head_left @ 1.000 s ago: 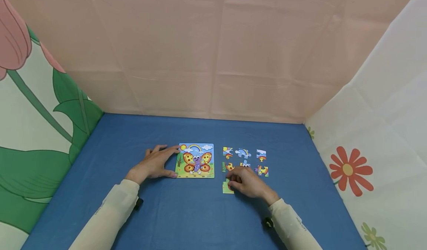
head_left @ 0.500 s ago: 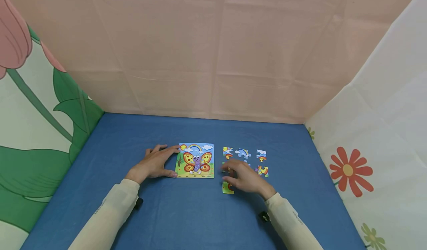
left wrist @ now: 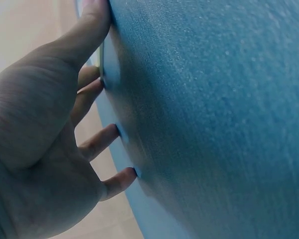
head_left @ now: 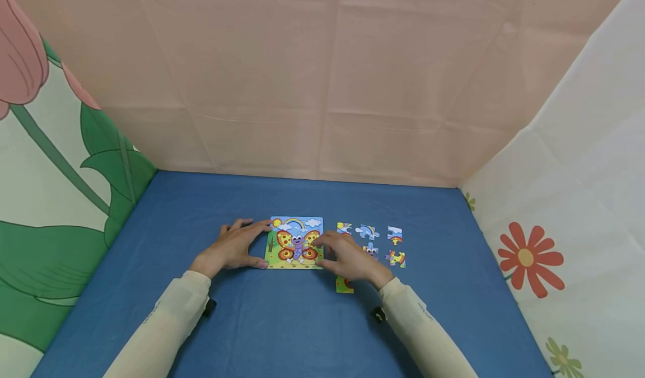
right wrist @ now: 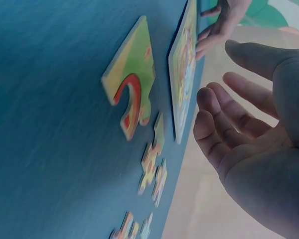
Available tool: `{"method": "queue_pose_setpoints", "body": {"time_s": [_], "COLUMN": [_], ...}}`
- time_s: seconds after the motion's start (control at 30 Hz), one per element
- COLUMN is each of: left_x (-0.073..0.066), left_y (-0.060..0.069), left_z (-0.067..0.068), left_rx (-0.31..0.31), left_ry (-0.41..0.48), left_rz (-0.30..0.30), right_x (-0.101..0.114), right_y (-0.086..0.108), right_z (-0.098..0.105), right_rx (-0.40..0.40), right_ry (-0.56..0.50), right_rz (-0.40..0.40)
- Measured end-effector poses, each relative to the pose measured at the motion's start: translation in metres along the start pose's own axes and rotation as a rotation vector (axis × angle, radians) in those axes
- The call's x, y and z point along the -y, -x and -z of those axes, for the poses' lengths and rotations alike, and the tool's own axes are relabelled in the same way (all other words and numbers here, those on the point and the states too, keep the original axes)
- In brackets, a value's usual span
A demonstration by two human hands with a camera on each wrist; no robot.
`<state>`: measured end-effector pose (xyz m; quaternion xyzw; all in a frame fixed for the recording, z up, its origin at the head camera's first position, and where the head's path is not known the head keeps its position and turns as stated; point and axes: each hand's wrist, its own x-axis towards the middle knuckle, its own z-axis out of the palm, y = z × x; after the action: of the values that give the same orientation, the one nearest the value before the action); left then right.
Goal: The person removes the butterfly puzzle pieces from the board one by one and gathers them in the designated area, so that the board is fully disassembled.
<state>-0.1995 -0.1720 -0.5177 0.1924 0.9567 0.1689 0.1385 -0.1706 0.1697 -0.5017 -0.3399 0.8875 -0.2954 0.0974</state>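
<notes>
A square butterfly puzzle board (head_left: 297, 243) lies flat on the blue table. My left hand (head_left: 235, 247) rests at its left edge, thumb by the near corner and index finger by the far one; in the left wrist view the other fingertips (left wrist: 120, 180) touch the cloth. My right hand (head_left: 347, 256) hovers at the board's right edge, fingers loosely bent, and the right wrist view shows nothing between them. Loose jigsaw pieces lie right of the board: a rainbow piece (head_left: 367, 232), a yellow-winged piece (head_left: 396, 259) and a green corner piece (right wrist: 144, 62) among several. My right hand hides some.
Blue cloth (head_left: 282, 333) covers the table. A plain beige curtain (head_left: 322, 87) closes off the back. Printed cloths stand at both sides, with a tulip and leaves (head_left: 116, 154) on the left and a red flower (head_left: 525, 256) on the right.
My right hand has moved left from over the loose pieces to the board's right edge, uncovering the middle butterfly-face piece. My left hand has stayed in place.
</notes>
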Motion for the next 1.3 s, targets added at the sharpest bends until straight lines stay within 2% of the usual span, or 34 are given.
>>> {"method": "queue_pose_setpoints", "body": {"time_s": [0.53, 0.9, 1.3], "left_x": [0.003, 0.002, 0.003], "left_y": [0.000, 0.001, 0.001], "left_z": [-0.003, -0.002, -0.001], "left_rx": [0.007, -0.004, -0.003], "left_ry": [0.012, 0.009, 0.014], "left_rz": [0.005, 0.002, 0.000], "right_x": [0.009, 0.010, 0.011], "right_y": [-0.036, -0.044, -0.051], "right_z": [-0.019, -0.025, -0.029], "right_rx": [0.063, 0.093, 0.126], "right_ry": [0.037, 0.099, 0.110], "right_rz": [0.021, -0.043, -0.028]}}
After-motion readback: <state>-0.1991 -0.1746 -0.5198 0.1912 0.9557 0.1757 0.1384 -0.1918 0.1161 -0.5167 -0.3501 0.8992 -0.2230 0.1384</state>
